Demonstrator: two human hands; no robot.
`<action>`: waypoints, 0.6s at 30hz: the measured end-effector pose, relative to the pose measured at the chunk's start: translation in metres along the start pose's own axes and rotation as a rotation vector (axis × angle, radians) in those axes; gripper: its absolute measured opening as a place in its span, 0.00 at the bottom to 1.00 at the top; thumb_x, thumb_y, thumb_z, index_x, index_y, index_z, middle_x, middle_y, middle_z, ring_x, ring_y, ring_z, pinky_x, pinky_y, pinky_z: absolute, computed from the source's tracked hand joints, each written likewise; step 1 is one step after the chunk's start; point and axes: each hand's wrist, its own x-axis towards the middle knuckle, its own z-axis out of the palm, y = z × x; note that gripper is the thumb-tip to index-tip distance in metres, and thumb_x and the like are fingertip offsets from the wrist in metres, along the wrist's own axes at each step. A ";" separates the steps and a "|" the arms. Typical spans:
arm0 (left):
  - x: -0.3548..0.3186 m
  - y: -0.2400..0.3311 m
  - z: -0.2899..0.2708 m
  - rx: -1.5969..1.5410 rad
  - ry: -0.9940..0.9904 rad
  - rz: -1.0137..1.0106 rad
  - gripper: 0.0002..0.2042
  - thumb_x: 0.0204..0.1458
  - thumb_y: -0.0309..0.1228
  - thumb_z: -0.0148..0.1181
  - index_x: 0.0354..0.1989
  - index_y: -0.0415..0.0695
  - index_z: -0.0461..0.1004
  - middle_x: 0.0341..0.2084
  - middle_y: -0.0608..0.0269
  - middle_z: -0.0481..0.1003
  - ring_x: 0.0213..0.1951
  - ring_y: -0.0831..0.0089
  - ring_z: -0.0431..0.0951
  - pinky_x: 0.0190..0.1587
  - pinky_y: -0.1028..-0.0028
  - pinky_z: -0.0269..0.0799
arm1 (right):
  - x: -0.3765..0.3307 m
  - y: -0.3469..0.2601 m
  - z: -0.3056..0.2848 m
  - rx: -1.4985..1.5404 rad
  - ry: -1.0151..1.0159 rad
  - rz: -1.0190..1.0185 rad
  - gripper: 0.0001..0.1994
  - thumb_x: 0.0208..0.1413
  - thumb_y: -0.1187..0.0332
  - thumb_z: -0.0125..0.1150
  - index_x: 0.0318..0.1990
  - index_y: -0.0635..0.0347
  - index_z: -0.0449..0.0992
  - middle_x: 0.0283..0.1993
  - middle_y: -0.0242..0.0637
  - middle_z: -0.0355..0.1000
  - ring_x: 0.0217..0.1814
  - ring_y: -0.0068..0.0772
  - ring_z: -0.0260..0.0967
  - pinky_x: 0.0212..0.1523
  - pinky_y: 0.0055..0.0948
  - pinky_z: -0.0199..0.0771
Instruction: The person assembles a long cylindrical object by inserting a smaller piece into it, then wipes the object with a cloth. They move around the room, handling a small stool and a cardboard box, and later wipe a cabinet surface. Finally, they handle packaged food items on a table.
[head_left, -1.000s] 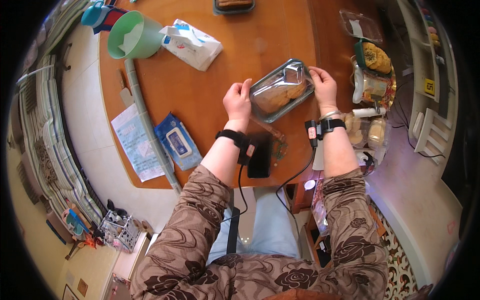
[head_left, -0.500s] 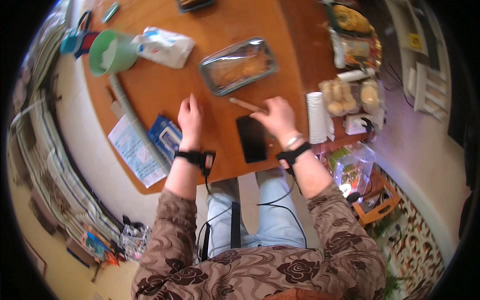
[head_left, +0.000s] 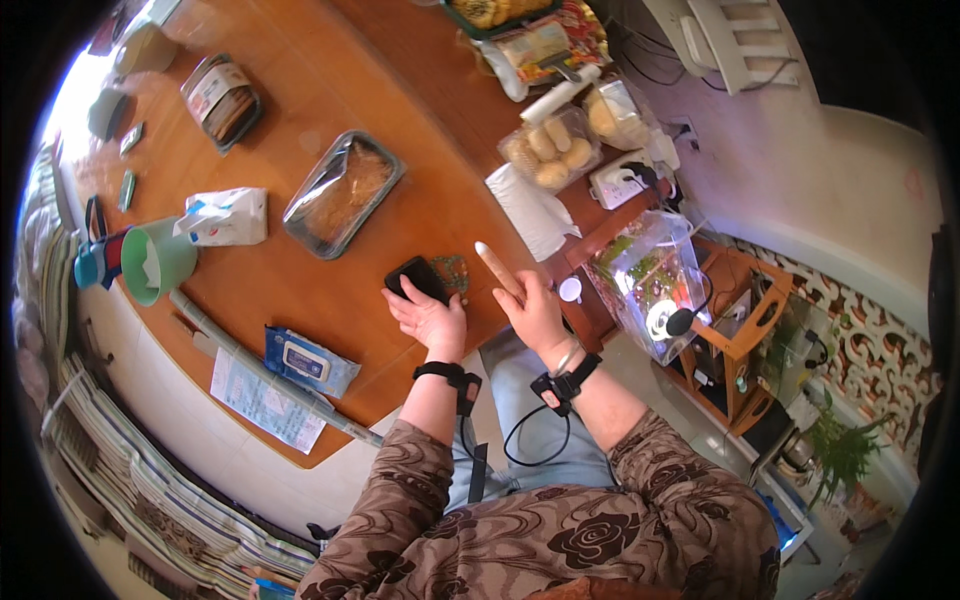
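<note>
My right hand [head_left: 536,318] is closed round a slim, light-brown stick with a paler tip [head_left: 497,268], which points up and away from me over the table's right edge. To its left, my left hand [head_left: 432,318] is open, palm showing and fingers spread. Its fingertips overlap a black phone [head_left: 418,277]; whether they touch it I cannot tell. Beside the phone lies a small greenish patterned thing [head_left: 452,272], partly covered by the hand. Each wrist wears a black strap with a small cabled box.
A clear-lidded tray of brown food [head_left: 345,195] lies beyond my hands. Leftward are a wipes pack [head_left: 310,362], a long grey tube [head_left: 262,365], a white packet [head_left: 228,217] and a green bin [head_left: 160,262]. Right stand packed buns [head_left: 552,150], a paper roll [head_left: 532,212] and a lit tank [head_left: 650,280].
My view has swung to the right, so the table appears turned. My left hand has opened out and come over the phone. The right hand still holds the stick, now raised more upright.
</note>
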 end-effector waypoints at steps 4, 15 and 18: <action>-0.001 -0.039 -0.017 0.051 -0.069 0.233 0.49 0.30 0.29 0.69 0.66 0.49 0.46 0.65 0.50 0.47 0.62 0.49 0.52 0.61 0.53 0.52 | -0.026 0.027 -0.033 -0.021 -0.028 0.112 0.17 0.50 0.59 0.65 0.40 0.60 0.69 0.30 0.48 0.74 0.31 0.51 0.73 0.30 0.41 0.72; 0.019 -0.047 -0.055 0.293 -0.068 0.548 0.44 0.38 0.30 0.67 0.66 0.45 0.49 0.64 0.47 0.49 0.62 0.47 0.53 0.63 0.54 0.50 | 0.099 0.059 -0.115 0.132 0.630 -0.085 0.10 0.50 0.66 0.65 0.31 0.62 0.71 0.27 0.41 0.69 0.29 0.42 0.68 0.33 0.34 0.66; 0.029 0.037 -0.050 -0.176 -0.106 0.684 0.30 0.42 0.27 0.63 0.57 0.41 0.61 0.56 0.48 0.61 0.58 0.49 0.59 0.60 0.60 0.56 | 0.179 0.046 -0.172 -0.026 0.630 -0.002 0.10 0.51 0.68 0.64 0.37 0.62 0.73 0.35 0.37 0.74 0.36 0.28 0.71 0.39 0.27 0.70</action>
